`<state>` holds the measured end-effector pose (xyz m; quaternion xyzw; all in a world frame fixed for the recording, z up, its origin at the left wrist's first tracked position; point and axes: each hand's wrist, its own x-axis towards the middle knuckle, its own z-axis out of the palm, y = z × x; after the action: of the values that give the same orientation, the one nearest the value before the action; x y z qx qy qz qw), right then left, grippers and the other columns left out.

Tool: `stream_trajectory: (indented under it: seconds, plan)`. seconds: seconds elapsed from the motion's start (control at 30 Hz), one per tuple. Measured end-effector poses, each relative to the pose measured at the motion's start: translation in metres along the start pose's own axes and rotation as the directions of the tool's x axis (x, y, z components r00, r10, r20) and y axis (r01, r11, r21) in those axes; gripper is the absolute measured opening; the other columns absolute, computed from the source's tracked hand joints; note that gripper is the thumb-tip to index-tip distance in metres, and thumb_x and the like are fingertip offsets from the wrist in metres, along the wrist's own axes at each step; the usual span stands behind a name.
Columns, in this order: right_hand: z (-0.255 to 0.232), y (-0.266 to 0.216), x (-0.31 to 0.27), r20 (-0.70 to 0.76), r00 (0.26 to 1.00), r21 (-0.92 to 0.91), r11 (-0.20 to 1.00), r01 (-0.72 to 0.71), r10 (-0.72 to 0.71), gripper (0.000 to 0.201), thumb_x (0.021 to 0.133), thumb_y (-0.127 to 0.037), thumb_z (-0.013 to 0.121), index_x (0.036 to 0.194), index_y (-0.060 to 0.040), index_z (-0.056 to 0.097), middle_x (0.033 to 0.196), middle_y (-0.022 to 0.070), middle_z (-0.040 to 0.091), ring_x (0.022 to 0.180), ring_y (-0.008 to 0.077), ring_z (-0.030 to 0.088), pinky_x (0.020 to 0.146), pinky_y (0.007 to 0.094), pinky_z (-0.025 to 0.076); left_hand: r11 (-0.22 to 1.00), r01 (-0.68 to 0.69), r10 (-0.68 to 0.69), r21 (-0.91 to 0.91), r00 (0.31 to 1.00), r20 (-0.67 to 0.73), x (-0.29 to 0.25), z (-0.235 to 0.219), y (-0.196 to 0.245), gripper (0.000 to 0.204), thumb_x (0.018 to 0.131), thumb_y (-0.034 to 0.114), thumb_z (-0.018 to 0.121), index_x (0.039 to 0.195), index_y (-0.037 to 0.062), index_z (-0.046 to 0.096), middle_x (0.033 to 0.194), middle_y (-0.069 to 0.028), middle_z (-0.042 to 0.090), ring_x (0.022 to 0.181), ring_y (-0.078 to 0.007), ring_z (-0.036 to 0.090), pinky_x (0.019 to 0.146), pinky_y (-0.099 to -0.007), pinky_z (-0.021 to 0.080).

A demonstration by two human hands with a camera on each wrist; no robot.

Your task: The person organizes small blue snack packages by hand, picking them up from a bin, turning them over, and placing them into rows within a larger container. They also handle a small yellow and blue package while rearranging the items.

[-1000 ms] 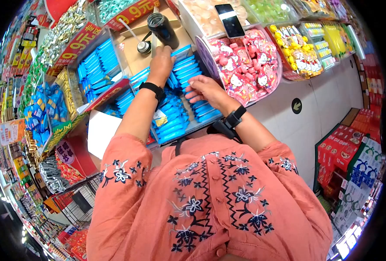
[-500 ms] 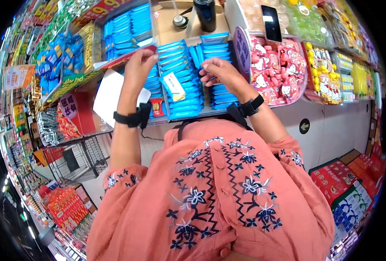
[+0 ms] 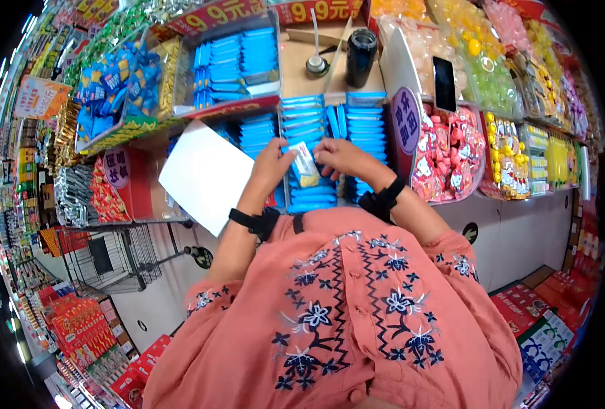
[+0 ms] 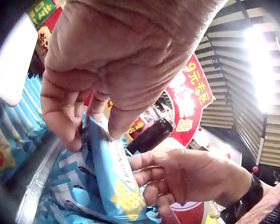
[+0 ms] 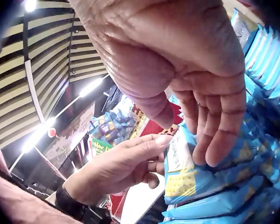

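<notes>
In the head view, a blue packet with a white label (image 3: 304,162) is tilted over a row of similar packets. My left hand (image 3: 270,168) pinches its upper left corner; the left wrist view shows that hand (image 4: 116,56) with thumb and fingers at the packet's top end (image 4: 114,172). On the other side, my right hand (image 3: 349,159) touches the packet with relaxed, slightly bent fingers. The right wrist view shows this hand's fingers (image 5: 217,126) over the packet's edge, thumb apart from them, with a yellow biscuit picture (image 5: 182,183) below.
A dark bottle (image 3: 362,58) and its lid with a straw (image 3: 316,65) stand behind the rows. A phone (image 3: 444,83) lies at the right above pink candy packs (image 3: 446,153). A white sheet (image 3: 205,176) lies left of the hands; a shopping cart (image 3: 111,255) stands lower left.
My left hand moved from beside the bottle to the left, then came back right onto the labelled packet. My right hand has come to that packet's right side. The view has shifted.
</notes>
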<state>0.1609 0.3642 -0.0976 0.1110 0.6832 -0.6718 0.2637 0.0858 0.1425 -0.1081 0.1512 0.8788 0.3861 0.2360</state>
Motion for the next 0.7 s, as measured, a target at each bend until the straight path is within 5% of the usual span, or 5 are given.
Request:
stream_trajectory:
  seconds: [0.07, 0.2, 0.33, 0.43, 0.7]
  plan:
    - [0.001, -0.006, -0.002, -0.002, 1.0, 0.0, 1.0, -0.009, 0.009, 0.034, 0.093, -0.03, 0.058, 0.111, -0.0005, 0.061, 0.093, 0.008, 0.066, 0.074, 0.0177, 0.067, 0.058, 0.03, 0.054, 0.995, -0.068, 0.072, 0.069, 0.996, -0.058, -0.003, 0.0, 0.007, 0.035, 0.089, 0.031, 0.071, 0.108, 0.003, 0.061, 0.088, -0.011, 0.066, 0.073, -0.0152, 0.065, 0.063, -0.0279, 0.051]
    - [0.001, -0.008, -0.004, 0.007, 1.0, 0.083, 0.997, -0.006, 0.005, 0.036, 0.092, -0.029, 0.058, 0.113, 0.0005, 0.061, 0.094, 0.0087, 0.066, 0.075, 0.0185, 0.067, 0.059, 0.0302, 0.054, 0.992, 0.033, -0.028, -0.119, 0.999, 0.047, -0.001, -0.006, 0.015, 0.023, 0.089, 0.022, 0.07, 0.09, 0.0006, 0.06, 0.078, -0.0113, 0.066, 0.071, -0.0191, 0.067, 0.061, -0.0328, 0.05]
    - [0.0, -0.008, -0.002, 0.008, 1.0, 0.088, 0.996, -0.015, 0.014, 0.036, 0.094, -0.032, 0.058, 0.112, -0.0013, 0.061, 0.097, 0.0089, 0.066, 0.079, 0.0188, 0.067, 0.061, 0.0313, 0.055, 0.992, 0.061, -0.047, -0.111, 0.991, 0.127, -0.001, -0.02, 0.03, 0.021, 0.093, 0.022, 0.066, 0.09, 0.0023, 0.059, 0.077, -0.003, 0.062, 0.064, -0.0107, 0.062, 0.057, -0.0267, 0.048]
    - [-0.006, -0.015, -0.002, -0.032, 0.998, 0.142, 0.988, -0.056, 0.061, 0.04, 0.095, -0.039, 0.06, 0.115, -0.0043, 0.06, 0.105, 0.0091, 0.066, 0.09, 0.0194, 0.066, 0.07, 0.0316, 0.054, 0.952, 0.131, -0.091, -0.276, 0.984, 0.153, 0.0, -0.043, 0.044, 0.024, 0.097, 0.026, 0.062, 0.097, 0.0028, 0.058, 0.078, -0.0052, 0.064, 0.063, -0.0086, 0.061, 0.054, -0.0217, 0.045]
    - [-0.032, -0.051, -0.018, -0.249, 0.96, 0.196, 0.965, 0.175, -0.124, 0.05, 0.094, -0.044, 0.062, 0.124, -0.0034, 0.057, 0.111, 0.0088, 0.063, 0.105, 0.0181, 0.061, 0.086, 0.0332, 0.051, 0.637, 0.09, -0.089, -0.765, 0.995, 0.043, 0.01, -0.052, 0.057, 0.027, 0.102, 0.026, 0.055, 0.11, 0.0003, 0.058, 0.086, -0.0056, 0.066, 0.069, -0.0101, 0.06, 0.056, -0.0209, 0.048]
